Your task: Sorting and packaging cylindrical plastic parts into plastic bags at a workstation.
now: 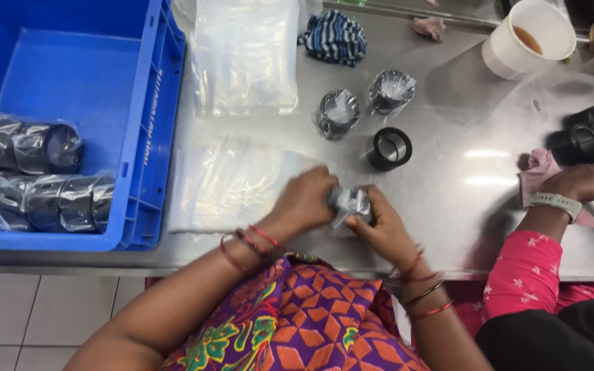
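Observation:
My left hand (304, 203) and my right hand (381, 230) meet at the table's front edge, both closed around a dark metal ring wrapped in clear plastic (350, 204). A bare black ring (389, 148) lies just beyond them. Two more bagged rings (339, 113) (390, 91) stand further back. A flat pile of clear plastic bags (232, 182) lies to the left of my left hand.
A blue crate (151, 130) at left holds several bagged rings (36, 172). More clear bags (245, 55), a striped cloth (335, 36) and a white cup (527, 38) sit at the back. A co-worker's hand (582, 182) with a watch rests at right by black rings (589, 134) and a pink cloth (541, 168).

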